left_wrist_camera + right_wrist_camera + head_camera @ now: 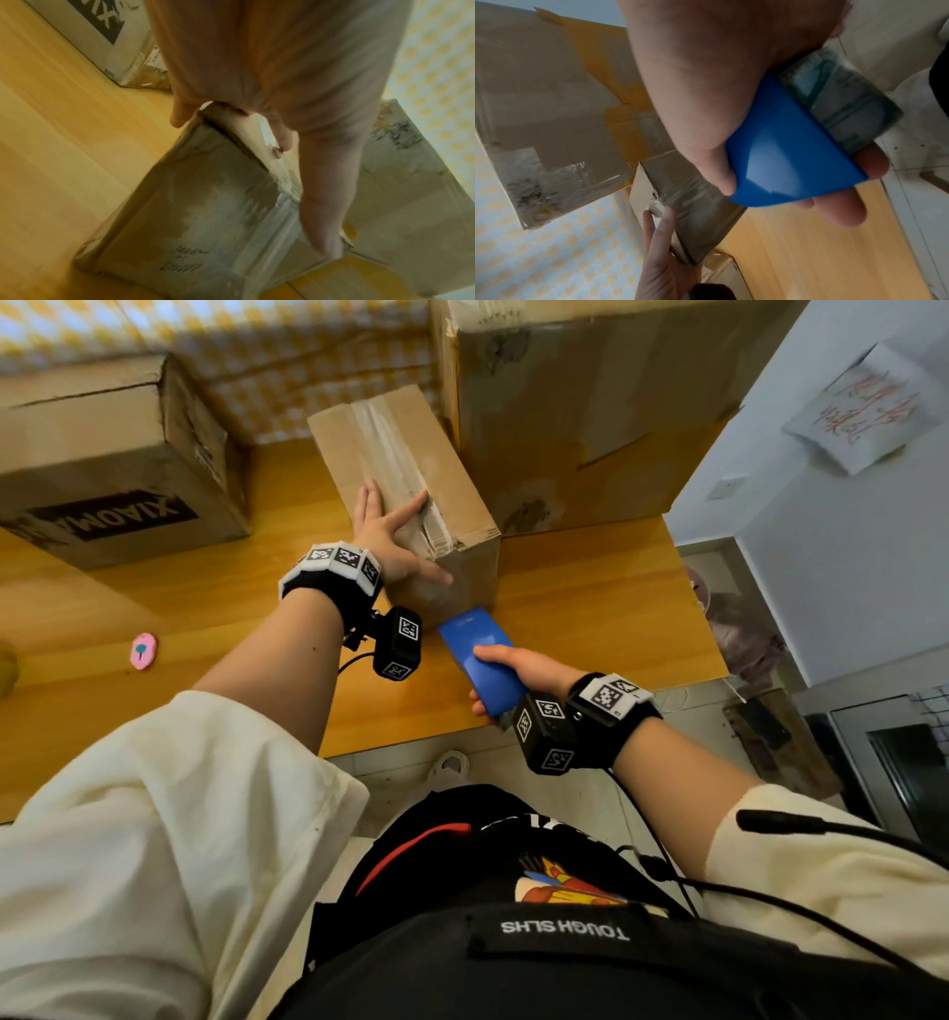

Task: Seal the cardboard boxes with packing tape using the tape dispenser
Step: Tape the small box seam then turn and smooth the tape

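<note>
A small cardboard box (405, 474) stands in the middle of the wooden table (590, 618), with clear tape running along its top seam. My left hand (398, 531) rests on its near top edge, fingers spread and straight on the top, thumb down the front face. The left wrist view shows that hand (282, 71) over the box (192, 213). My right hand (524, 667) grips the blue tape dispenser (477, 654), whose front end is close to the foot of the box's near face. In the right wrist view the fingers wrap the dispenser (790, 158) and its tape roll (847, 105).
A large cardboard box (590, 403) stands right behind the small one, to its right. Another box with black printing (113, 469) sits at the back left. A small pink object (144, 651) lies at the left. The table's front edge runs just below my right hand.
</note>
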